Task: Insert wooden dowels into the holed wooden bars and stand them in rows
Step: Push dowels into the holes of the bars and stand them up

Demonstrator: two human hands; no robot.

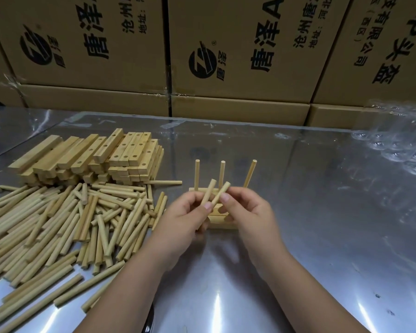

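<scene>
My left hand [180, 222] grips a wooden dowel [209, 192] that points up and away. My right hand [247, 212] pinches a second dowel [222, 192] beside it. Both hands hover over a holed wooden bar [217, 221] lying on the table, partly hidden by my fingers. Just behind stands another bar [203, 189] with three upright dowels [222, 173] in it. A loose pile of dowels [65, 224] spreads at the left, and a stack of holed bars [94, 157] lies behind it.
The metal table [310, 224] is covered with shiny clear film. Cardboard boxes [238, 51] form a wall along the back edge. Clear plastic packaging [401, 145] sits at the far right.
</scene>
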